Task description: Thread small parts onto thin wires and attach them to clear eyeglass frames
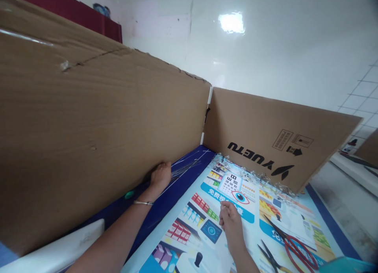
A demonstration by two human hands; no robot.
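Note:
My left hand (161, 176), with a bracelet at the wrist, is closed at the near end of a bundle of thin pale wires (184, 168). The wires lie along the dark blue strip beside the tall cardboard panel (103, 107). My right hand (230, 221) is curled over the printed sheet (189, 247), its thumb and fingers pressed together; whatever may be between them does not show. Right of it lie red-handled scissors (298, 245) and pliers (271, 257) with yellowish handles.
A second cardboard panel (265, 135), printed with upside-down lettering, stands at the back right. Along its foot lie many small tangled wire pieces (251, 172). A green bit (129, 194) sits by the left panel. A teal object (345, 265) is at the lower right corner.

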